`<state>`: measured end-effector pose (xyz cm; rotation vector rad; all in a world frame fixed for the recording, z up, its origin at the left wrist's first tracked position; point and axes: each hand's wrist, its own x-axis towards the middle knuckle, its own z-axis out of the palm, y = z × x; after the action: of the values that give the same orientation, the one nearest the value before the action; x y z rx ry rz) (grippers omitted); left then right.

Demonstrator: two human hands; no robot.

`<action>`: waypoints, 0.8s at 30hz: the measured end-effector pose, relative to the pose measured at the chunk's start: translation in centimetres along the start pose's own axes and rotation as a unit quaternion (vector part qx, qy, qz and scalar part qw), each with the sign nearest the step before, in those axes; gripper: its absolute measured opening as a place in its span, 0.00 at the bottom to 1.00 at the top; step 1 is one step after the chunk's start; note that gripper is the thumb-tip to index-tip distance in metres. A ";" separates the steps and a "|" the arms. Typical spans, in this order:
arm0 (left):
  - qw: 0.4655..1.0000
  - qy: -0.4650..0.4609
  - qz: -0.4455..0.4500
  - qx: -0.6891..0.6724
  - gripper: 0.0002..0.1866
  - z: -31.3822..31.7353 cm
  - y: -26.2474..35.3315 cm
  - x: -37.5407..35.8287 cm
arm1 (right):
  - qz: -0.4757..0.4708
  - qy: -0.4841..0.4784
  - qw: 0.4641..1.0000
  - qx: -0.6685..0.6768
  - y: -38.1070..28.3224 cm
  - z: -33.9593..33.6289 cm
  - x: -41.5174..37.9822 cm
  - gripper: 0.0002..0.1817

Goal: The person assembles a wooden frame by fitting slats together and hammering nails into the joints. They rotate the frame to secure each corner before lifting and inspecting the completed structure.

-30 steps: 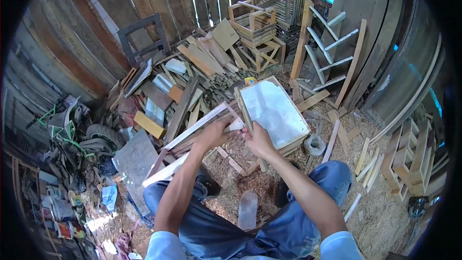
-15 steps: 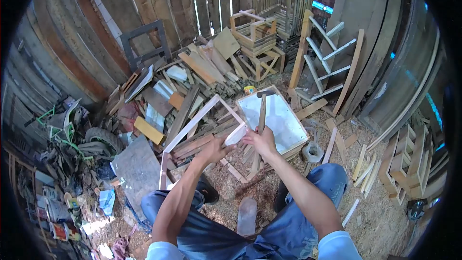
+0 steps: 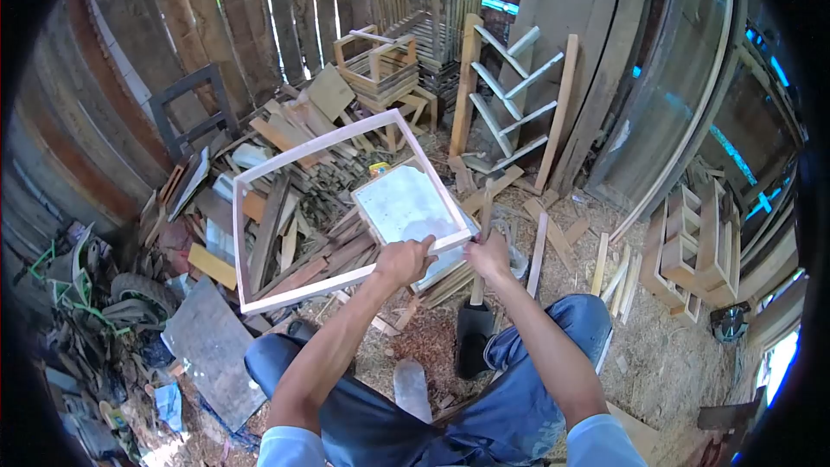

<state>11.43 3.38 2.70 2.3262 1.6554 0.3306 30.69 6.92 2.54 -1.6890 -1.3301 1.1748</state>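
Observation:
A pale rectangular wooden frame (image 3: 316,140) is held up in front of me, tilted, above the scrap pile. My left hand (image 3: 404,263) is closed round its near rail, close to the right corner. At that corner my right hand (image 3: 488,255) is closed round the wooden handle of a hammer (image 3: 487,207), which stands roughly upright; its head is not clear. Behind and below the frame lies a white-topped box (image 3: 406,203), seen partly through the opening.
Scrap wood (image 3: 303,112) is heaped ahead. Slatted crates (image 3: 376,69) and a rack with white slats (image 3: 510,91) stand behind. Shelf-like wooden units (image 3: 696,246) are at right. A grey board (image 3: 210,342) and a motorbike wheel (image 3: 143,294) are at left.
The wooden frame has swung round and now lies more open to view, with its corner at my right hand. The view has shifted to the right. Both hands keep their holds.

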 end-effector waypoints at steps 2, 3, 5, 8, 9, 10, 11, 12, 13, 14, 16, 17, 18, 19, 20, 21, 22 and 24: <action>0.999 -0.033 0.013 0.005 0.23 1.3 0.7 1.0 | 0.003 0.077 0.994 -0.081 1.4 -1.2 0.3 0.15; 0.999 -0.038 0.018 0.002 0.23 1.6 1.1 1.3 | 0.010 0.082 0.993 -0.081 1.9 -1.7 0.3 0.15; 0.998 -0.048 0.028 0.001 0.23 2.2 1.6 1.8 | -0.044 0.079 0.991 -0.101 2.9 -2.4 0.7 0.15; 0.998 -0.069 0.003 -0.013 0.23 2.4 2.2 2.0 | -0.062 0.074 0.987 -0.129 1.8 -3.0 0.4 0.15; 0.998 -0.056 -0.012 -0.019 0.23 2.5 2.3 1.9 | -0.063 0.062 0.988 -0.123 1.4 -3.3 0.0 0.15; 0.998 -0.058 -0.030 -0.024 0.24 2.2 2.3 2.0 | -0.072 0.059 0.989 -0.115 3.2 -2.8 1.1 0.14; 0.997 -0.062 -0.031 -0.024 0.24 2.2 2.1 2.0 | -0.069 0.058 0.989 -0.114 3.9 -2.8 1.2 0.14; 0.998 -0.043 -0.032 -0.023 0.24 2.1 1.6 1.9 | -0.058 0.052 0.990 -0.115 3.4 -2.9 0.8 0.14; 0.999 -0.024 -0.035 -0.023 0.24 2.1 1.2 1.8 | -0.048 0.044 0.991 -0.118 2.5 -3.1 -0.1 0.15; 0.998 -0.028 -0.046 -0.027 0.23 2.3 0.5 1.8 | -0.049 0.012 0.990 -0.134 0.5 -3.9 -1.8 0.16; 0.997 -0.036 -0.059 -0.017 0.23 2.2 -0.8 1.6 | -0.132 0.025 0.978 -0.159 1.7 -4.2 -2.7 0.15; 0.997 -0.044 -0.066 -0.006 0.23 2.0 -1.5 1.6 | -0.214 0.043 0.959 -0.180 2.3 -4.4 -3.1 0.15; 0.996 -0.048 -0.071 -0.003 0.22 1.5 -1.9 1.3 | -0.174 0.012 0.970 -0.169 1.8 -4.8 -3.9 0.13; 0.996 -0.049 -0.077 -0.005 0.22 1.4 -2.5 1.1 | -0.174 0.006 0.970 -0.170 1.9 -5.1 -4.5 0.13; 0.996 -0.045 -0.080 0.006 0.22 1.3 -3.1 0.9 | -0.158 -0.031 0.973 -0.168 2.1 -5.4 -5.0 0.14; 0.996 -0.042 -0.082 0.016 0.21 1.5 -3.8 0.6 | -0.141 -0.068 0.974 -0.166 2.1 -5.5 -5.4 0.14; 0.996 -0.037 -0.080 0.013 0.21 1.6 -4.4 0.5 | -0.118 -0.086 0.960 -0.237 1.2 -5.7 -6.0 0.15; 0.996 -0.025 -0.087 0.011 0.21 1.6 -5.2 0.1 | -0.169 -0.093 0.952 -0.239 2.4 -5.4 -6.1 0.16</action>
<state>7.41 5.00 -0.61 2.1671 1.8297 0.2183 36.11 0.54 3.77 -1.5967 -2.0586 0.8681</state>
